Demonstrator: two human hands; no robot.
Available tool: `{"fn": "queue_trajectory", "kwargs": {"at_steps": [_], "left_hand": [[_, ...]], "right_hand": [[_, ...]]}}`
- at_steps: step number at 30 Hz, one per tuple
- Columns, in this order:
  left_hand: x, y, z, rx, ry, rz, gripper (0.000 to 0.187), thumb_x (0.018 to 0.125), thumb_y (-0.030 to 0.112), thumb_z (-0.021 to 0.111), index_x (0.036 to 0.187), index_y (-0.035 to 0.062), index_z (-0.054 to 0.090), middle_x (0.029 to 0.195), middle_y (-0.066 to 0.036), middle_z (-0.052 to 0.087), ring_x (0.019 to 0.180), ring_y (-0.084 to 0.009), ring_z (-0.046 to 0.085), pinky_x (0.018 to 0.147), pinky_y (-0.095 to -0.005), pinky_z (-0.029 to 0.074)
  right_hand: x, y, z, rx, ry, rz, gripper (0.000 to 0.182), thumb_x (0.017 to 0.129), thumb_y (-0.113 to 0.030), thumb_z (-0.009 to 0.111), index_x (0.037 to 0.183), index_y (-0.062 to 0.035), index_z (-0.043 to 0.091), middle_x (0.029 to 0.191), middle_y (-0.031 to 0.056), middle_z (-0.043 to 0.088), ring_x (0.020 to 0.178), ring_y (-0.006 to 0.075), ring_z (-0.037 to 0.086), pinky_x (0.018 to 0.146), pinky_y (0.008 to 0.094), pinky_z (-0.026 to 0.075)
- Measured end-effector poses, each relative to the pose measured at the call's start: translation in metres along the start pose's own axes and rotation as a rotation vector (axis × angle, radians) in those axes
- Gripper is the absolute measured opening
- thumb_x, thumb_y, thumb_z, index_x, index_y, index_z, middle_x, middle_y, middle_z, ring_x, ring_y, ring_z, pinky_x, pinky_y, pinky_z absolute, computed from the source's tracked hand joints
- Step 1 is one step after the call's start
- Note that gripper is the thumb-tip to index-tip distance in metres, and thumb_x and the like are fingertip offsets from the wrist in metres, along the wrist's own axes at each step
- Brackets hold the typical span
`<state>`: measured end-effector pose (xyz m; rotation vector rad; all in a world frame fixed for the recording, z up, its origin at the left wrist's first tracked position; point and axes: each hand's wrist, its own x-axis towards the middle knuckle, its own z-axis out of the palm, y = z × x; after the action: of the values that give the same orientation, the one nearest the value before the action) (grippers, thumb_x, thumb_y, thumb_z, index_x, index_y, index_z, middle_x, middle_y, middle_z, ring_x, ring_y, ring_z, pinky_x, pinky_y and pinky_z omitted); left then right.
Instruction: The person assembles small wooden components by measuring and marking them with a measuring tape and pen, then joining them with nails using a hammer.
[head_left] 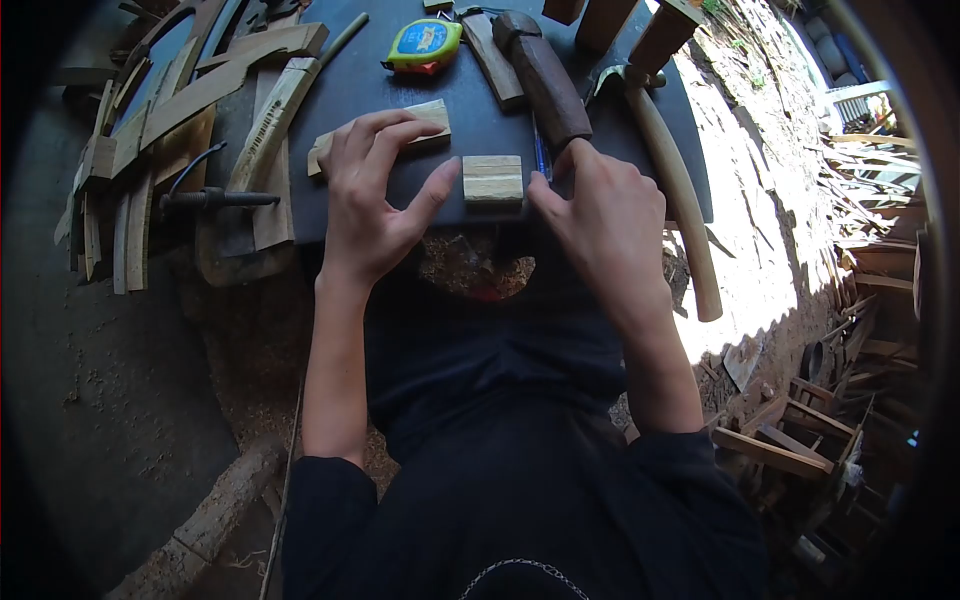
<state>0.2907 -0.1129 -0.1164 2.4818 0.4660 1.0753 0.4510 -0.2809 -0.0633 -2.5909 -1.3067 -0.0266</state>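
My left hand (375, 185) is open, its fingers spread and arched over a pale wood strip (432, 118). The thumb of that hand points at a small wooden block (492, 180) near the table's front edge. A shallow groove runs across the block's top. On the block's other side, my right hand (608, 205) is curled, with thumb and forefinger closed at the lower end of a blue pen (541, 152). Its remaining fingers are folded and partly hidden. Just beyond this hand lies a dark wooden mallet (550, 90), its near end close to the knuckles.
On the dark tabletop (350, 75) are a yellow tape measure (425, 46) and a wood strip (490, 60). A hammer (675, 180) with a curved wooden handle overhangs the right edge. Wood offcuts (200, 110) and a clamp (220, 200) crowd the left. Scrap wood (790, 440) lies at right.
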Motion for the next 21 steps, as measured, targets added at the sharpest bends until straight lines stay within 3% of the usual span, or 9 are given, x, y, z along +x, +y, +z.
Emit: {"fn": "queue_trajectory", "kwargs": {"at_steps": [7,11,13,14,17,19,20,21], "left_hand": [[0.021,0.002,0.008,0.111,-0.025,-0.072,0.036,0.092,0.033,0.078,0.118,0.0082,0.072,0.121,-0.008,0.069,0.115,-0.0283,0.062,0.102,-0.0417,0.041],[0.056,-0.026,0.027,0.359,-0.04,-0.125,0.063,0.093,0.051,0.075,0.136,0.0055,0.063,0.133,-0.017,0.064,0.126,-0.0353,0.059,0.11,-0.0481,0.04],[0.069,-0.045,0.043,0.516,-0.048,-0.152,0.079,0.092,0.06,0.073,0.145,0.0043,0.057,0.14,-0.021,0.06,0.131,-0.0388,0.057,0.114,-0.0516,0.038],[0.076,-0.052,0.046,0.482,-0.13,-0.208,0.089,0.09,0.068,0.071,0.151,0.0042,0.053,0.144,-0.025,0.056,0.136,-0.0418,0.054,0.118,-0.0539,0.035],[0.084,-0.057,0.051,0.444,-0.087,-0.158,0.09,0.09,0.068,0.071,0.151,0.0048,0.053,0.145,-0.024,0.056,0.136,-0.0409,0.054,0.116,-0.0555,0.037],[0.083,-0.026,0.036,0.331,-0.001,-0.073,0.065,0.095,0.052,0.075,0.138,0.0048,0.063,0.134,-0.018,0.064,0.124,-0.0347,0.062,0.107,-0.0473,0.046],[0.081,-0.007,0.027,0.21,0.007,-0.055,0.056,0.096,0.046,0.075,0.133,0.0046,0.066,0.129,-0.016,0.067,0.119,-0.0326,0.065,0.103,-0.0446,0.048],[0.077,0.013,0.019,0.09,0.014,-0.037,0.048,0.097,0.04,0.076,0.128,0.0044,0.069,0.124,-0.014,0.07,0.114,-0.0306,0.067,0.1,-0.0418,0.05]], "right_hand": [[-0.021,0.02,-0.023,0.06,0.013,-0.008,0.029,0.089,-0.031,0.079,0.087,-0.0044,0.067,0.076,0.0119,0.071,0.069,0.0328,0.072,0.065,0.045,0.056],[-0.032,0.03,-0.05,0.266,0.053,0.1,0.021,0.089,-0.022,0.081,0.093,-0.0051,0.07,0.074,0.0078,0.068,0.064,0.0242,0.069,0.062,0.037,0.054],[-0.035,0.038,-0.055,0.551,0.126,0.126,0.016,0.09,-0.011,0.082,0.102,-0.0033,0.074,0.078,0.0046,0.069,0.07,0.011,0.068,0.062,0.0261,0.052],[-0.035,0.043,-0.058,0.679,0.161,0.122,0.015,0.092,-0.01,0.082,0.102,-0.0028,0.074,0.081,0.0037,0.07,0.073,0.0096,0.067,0.064,0.0248,0.052],[-0.038,0.056,-0.06,1.024,0.325,0.147,0.016,0.097,-0.01,0.08,0.106,0.0005,0.073,0.097,0.0056,0.071,0.087,0.0095,0.067,0.075,0.0246,0.054],[-0.034,0.058,-0.056,1.164,0.527,0.102,0.014,0.101,-0.011,0.074,0.109,0.0008,0.07,0.1,0.0084,0.071,0.091,0.0136,0.069,0.08,0.0281,0.058],[-0.029,0.054,-0.055,1.221,0.596,0.088,0.02,0.11,-0.02,0.061,0.114,-0.0008,0.063,0.103,0.0118,0.072,0.094,0.0188,0.071,0.084,0.0329,0.061],[-0.028,0.056,-0.053,1.332,0.574,0.068,0.022,0.112,-0.023,0.056,0.115,-0.0017,0.061,0.104,0.0131,0.072,0.095,0.0205,0.072,0.086,0.0338,0.061]]}}
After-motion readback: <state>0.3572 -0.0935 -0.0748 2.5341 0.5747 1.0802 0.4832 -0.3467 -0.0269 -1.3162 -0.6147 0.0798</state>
